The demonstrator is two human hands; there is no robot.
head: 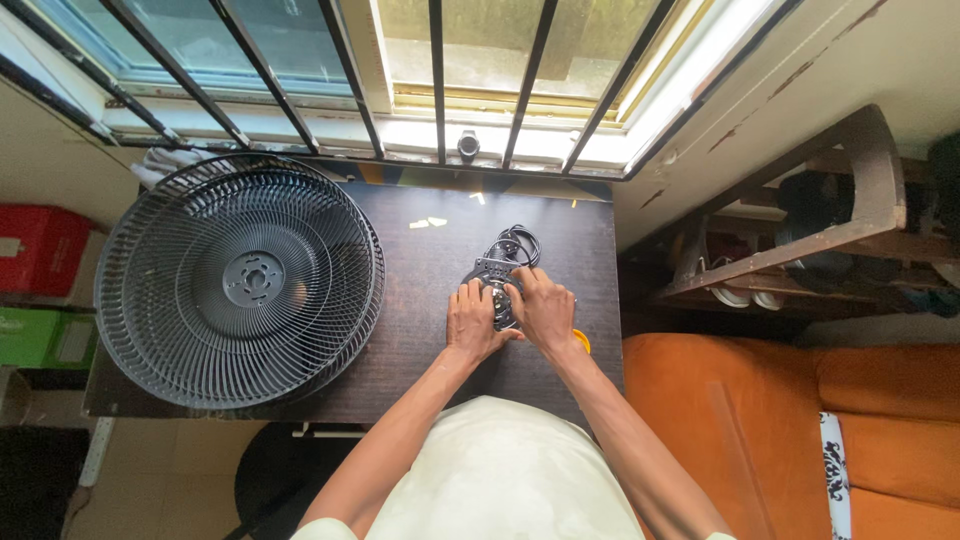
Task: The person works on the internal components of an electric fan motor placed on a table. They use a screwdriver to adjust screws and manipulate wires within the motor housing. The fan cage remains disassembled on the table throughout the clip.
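both hands meet over a small black fan motor unit [497, 283] lying on the dark wooden worktop [420, 330], right of centre and close to the person's body; the left hand [473, 322] lies on the unit's left side with fingers curled down on it, seemingly to pin it so it cannot slide or turn; the right hand [545, 310] covers its right side and front, fingers bent around the housing, grasping it; whether a small tool or screw sits under those fingers is hidden, so i cannot tell; the unit's black power cord [515, 243] is coiled just behind it, toward the window, bundled out of the way of the hands; a bit of yellow-orange object [582, 341] peeks out beside the right wrist, too covered to name.

the fan guard [240, 280], a round black wire grille, what looks like two halves stacked, lies flat on the left half of the worktop, well apart from the motor unit, set aside where its width does not crowd the hands; a few pale scraps [428, 222] lie near the back edge; the worktop stands under a barred window [430, 80], which throws daylight onto the work; an orange sofa [800, 430] stands to the right, with a wooden shoe rack [800, 230] behind it, and red [40, 250] and green [40, 338] boxes on the left.
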